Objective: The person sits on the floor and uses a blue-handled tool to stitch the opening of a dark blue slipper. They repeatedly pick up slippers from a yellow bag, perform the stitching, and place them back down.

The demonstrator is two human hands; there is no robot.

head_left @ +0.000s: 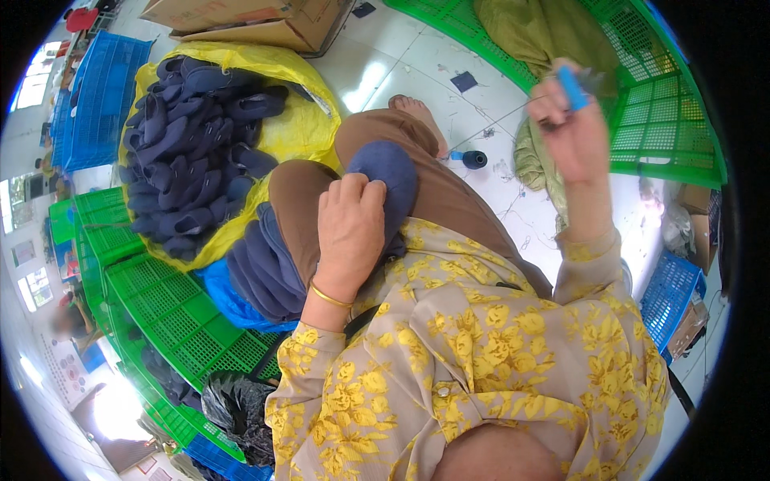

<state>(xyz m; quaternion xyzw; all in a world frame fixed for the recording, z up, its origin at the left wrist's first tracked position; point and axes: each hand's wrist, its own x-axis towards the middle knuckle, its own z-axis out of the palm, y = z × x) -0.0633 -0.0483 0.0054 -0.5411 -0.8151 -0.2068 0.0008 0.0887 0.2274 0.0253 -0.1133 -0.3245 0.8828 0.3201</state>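
Head view, the only one supplied. My left hand (350,224) is on the navy piece (393,178), which lies over my knee area, its rounded end facing away from me. The fingers are bent and close together, gripping its near left side; my thumb is hidden, so I cannot confirm the underside hold. My right hand (573,132) is raised well apart from it, fingers curled round a blue tool (573,88); blur hides the tool's kind and the exact pinch.

More navy pieces lie in a stack (269,268) beside my left thigh, partly over a blue bag (224,293). A yellow bag (309,132) holds a loose heap of dark shoes (188,152). A spool (474,159) lies on the floor (501,188) beyond my knees.

Hazards, in my judgement: the piece could slip, since one hand alone secures it on a curved lap. If the tool is sharp, a careless return could nick my left fingers, which sit near the rounded end. The stack could slide off, leaning as it does; a shifted thigh would suffice.
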